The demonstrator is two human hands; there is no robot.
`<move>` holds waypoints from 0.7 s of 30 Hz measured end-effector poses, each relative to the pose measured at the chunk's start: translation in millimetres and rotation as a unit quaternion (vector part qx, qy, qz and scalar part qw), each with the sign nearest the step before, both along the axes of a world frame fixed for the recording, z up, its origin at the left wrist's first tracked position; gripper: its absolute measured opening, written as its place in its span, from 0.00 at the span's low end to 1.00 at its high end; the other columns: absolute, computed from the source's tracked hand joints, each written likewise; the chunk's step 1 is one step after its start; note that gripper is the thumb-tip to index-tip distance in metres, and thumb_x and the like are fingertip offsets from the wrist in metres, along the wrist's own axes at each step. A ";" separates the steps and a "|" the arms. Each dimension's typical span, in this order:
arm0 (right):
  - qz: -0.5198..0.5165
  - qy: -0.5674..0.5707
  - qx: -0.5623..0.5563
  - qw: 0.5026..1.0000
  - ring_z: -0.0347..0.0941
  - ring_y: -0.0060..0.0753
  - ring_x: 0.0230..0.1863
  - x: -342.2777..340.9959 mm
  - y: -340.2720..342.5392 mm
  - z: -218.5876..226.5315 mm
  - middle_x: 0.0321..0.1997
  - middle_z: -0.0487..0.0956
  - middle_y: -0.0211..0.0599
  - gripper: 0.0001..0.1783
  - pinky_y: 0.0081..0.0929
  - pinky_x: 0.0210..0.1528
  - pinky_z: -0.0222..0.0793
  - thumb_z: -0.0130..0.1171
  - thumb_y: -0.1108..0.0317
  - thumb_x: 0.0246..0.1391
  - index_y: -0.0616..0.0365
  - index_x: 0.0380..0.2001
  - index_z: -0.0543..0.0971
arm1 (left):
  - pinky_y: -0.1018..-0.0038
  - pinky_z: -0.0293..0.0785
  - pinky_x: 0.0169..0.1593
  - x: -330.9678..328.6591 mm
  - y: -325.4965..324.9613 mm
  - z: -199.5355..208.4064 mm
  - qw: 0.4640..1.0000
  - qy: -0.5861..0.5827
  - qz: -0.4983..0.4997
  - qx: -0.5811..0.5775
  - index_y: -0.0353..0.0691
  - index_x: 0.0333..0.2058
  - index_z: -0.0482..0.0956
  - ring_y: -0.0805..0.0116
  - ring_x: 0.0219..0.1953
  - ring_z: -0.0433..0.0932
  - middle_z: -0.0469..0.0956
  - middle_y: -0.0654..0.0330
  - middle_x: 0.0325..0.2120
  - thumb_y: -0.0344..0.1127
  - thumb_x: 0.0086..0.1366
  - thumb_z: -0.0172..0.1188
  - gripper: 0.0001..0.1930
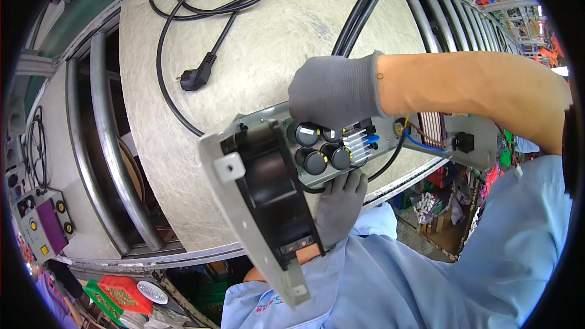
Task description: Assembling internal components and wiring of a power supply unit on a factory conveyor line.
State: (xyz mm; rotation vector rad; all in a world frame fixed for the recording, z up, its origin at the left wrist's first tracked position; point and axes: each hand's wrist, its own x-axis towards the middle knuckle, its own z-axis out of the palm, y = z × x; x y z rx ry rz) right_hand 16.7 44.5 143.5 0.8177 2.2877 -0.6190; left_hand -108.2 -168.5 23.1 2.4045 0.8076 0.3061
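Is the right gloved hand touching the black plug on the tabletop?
Apart: the head view plainly shows a stretch of tabletop between the right hand and the plug.

And here's the right hand [329,92], kitted out in a plain grey knit glove [311,79], smooth across the back, finely ribbed down at the cuff [368,82]! Bare forearm [454,82] beyond it, up to a loose, pale-blue sleeve [512,219], creased all over. Across to the left hand [342,204]: matching grey there, fingers fully covered! The shirt [390,289] is that same pale blue, rumpled, carrying a small red and blue-green print [268,304] on the chest, too blurred to make out.
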 end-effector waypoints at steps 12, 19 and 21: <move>0.021 0.015 0.040 0.999 0.83 0.57 0.38 -1.0 9.0 -12.6 0.31 0.84 0.53 0.09 0.47 0.42 0.80 0.63 0.73 0.43 0.61 0.30 0.86 | 0.65 0.73 0.56 -1.8 -1.0 -11.1 0.998 -0.055 0.003 0.012 0.40 0.50 0.76 0.58 0.52 0.74 0.74 0.58 0.52 0.34 0.62 0.59 0.17; -0.006 -0.035 0.108 0.993 0.83 0.56 0.40 -9.9 2.3 1.2 0.36 0.85 0.49 0.11 0.48 0.42 0.79 0.67 0.65 0.48 0.61 0.31 0.86 | 0.59 0.72 0.56 -1.1 1.2 -7.9 0.996 -0.083 0.001 0.018 0.40 0.50 0.77 0.51 0.54 0.73 0.76 0.55 0.53 0.35 0.62 0.63 0.17; 0.029 -0.069 0.206 0.976 0.84 0.51 0.41 -4.5 -7.7 21.4 0.35 0.86 0.44 0.11 0.44 0.43 0.78 0.68 0.63 0.49 0.59 0.32 0.87 | 0.56 0.72 0.55 -1.9 1.1 -8.2 0.992 -0.121 -0.008 0.042 0.38 0.49 0.78 0.48 0.53 0.74 0.77 0.52 0.52 0.34 0.62 0.63 0.17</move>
